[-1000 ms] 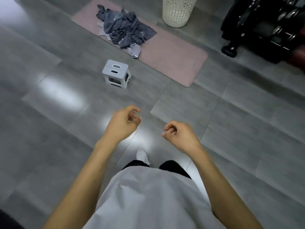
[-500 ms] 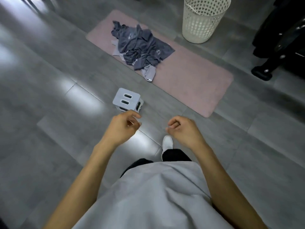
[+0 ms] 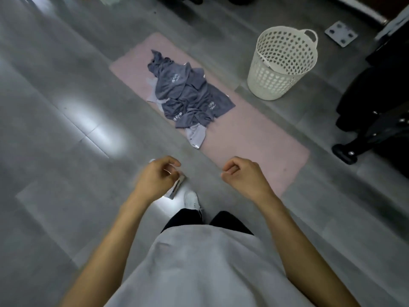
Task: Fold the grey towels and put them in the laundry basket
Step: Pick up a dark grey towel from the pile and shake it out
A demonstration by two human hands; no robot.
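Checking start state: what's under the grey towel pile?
The grey towels lie crumpled on a pink mat. Lighter grey cloth pokes out at the pile's near and left edges. Anything else beneath is covered.

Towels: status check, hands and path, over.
Both hands, left and right, empty, loosely curled. Grey towels heaped unfolded on pink mat. Laundry basket beside mat. Small stool underfoot.

Home floor: mat (image 3: pixel 254 138), laundry basket (image 3: pixel 281 65)

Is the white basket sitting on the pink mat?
No, the white basket stands on the grey floor beside the pink mat, while the grey towels lie heaped on the mat.
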